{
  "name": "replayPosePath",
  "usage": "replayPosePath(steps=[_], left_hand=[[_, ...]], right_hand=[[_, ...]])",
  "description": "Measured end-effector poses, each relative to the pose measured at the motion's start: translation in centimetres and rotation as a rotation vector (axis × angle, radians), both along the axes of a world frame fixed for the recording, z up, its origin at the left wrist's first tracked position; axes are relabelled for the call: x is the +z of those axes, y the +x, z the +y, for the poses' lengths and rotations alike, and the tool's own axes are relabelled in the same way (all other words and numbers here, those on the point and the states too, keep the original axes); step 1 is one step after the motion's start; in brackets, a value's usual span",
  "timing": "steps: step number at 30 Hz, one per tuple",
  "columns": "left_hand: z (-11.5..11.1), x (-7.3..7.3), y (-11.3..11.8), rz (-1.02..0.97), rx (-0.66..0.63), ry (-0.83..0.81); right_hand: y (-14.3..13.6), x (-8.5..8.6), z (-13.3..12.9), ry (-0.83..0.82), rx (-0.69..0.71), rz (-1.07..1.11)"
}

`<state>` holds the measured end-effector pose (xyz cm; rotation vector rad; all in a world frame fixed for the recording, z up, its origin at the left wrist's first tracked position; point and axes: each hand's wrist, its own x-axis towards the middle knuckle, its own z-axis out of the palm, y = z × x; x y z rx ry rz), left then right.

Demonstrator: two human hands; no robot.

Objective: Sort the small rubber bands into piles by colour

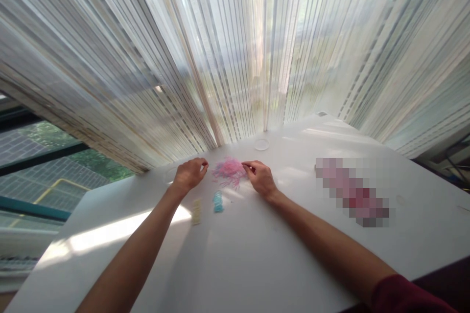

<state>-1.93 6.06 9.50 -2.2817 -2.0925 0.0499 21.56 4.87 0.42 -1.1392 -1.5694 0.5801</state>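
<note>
A loose pile of pink strands [229, 168], with some bluish ones mixed in, lies on the white table [242, 259]; they look like small elastic bands. My right hand [261, 180] reaches the pile's right edge with thumb and fingertips pinched together. On the other side, my left hand [189, 175] hovers just left of the pile, its fingers curled into a pinch. Whatever either pinch holds is too small to make out. Nearer to me are a short row of light-blue bands [218, 202] and a row of pale yellow bands [197, 212].
A clear round lid or dish [262, 144] lies behind the pile. Another faint clear round piece [171, 175] is partly behind my left hand. A blurred-out pinkish object [352, 193] lies at right. Striped sheer curtains [235, 58] hang along the table's far edge.
</note>
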Motion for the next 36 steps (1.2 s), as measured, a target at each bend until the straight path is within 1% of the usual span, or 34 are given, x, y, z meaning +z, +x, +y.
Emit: replayPosePath(steps=[3, 6, 8, 12, 15, 18, 21, 27, 31, 36], left_hand=[[-0.6, 0.1, -0.1, -0.041, 0.026, 0.035], [-1.8, 0.2, 0.1, -0.101, 0.009, 0.05], [-2.9, 0.2, 0.2, -0.195, -0.05, 0.052], [-5.2, -0.3, 0.7, -0.486, -0.22, 0.052], [-6.7, -0.7, 1.2, -0.591, -0.238, 0.058], [-7.7, -1.1, 1.7, -0.622, -0.241, 0.061], [-8.3, -1.3, 1.8, -0.622, -0.252, 0.035], [-8.8, -1.2, 1.3, -0.631, -0.233, 0.02], [-9.5, -1.1, 1.0, -0.65, -0.234, 0.023], [-11.0, -1.6, -0.4, -0.645, -0.165, 0.089]], right_hand=[[0.0, 0.2, -0.1, -0.002, -0.022, 0.02], [0.1, 0.5, -0.3, 0.023, -0.019, 0.001], [0.1, 0.9, -0.7, 0.077, 0.013, -0.029], [-0.4, 1.4, -1.9, 0.196, 0.146, -0.063], [-1.3, 1.6, -3.0, 0.244, 0.223, -0.049], [-2.1, 1.4, -4.0, 0.262, 0.315, -0.044], [-2.6, 1.2, -4.5, 0.235, 0.382, -0.058], [-2.6, 0.8, -4.4, 0.225, 0.395, -0.082], [-2.7, 0.8, -4.5, 0.206, 0.409, -0.119], [-2.7, 1.0, -5.2, 0.191, 0.455, -0.164]])
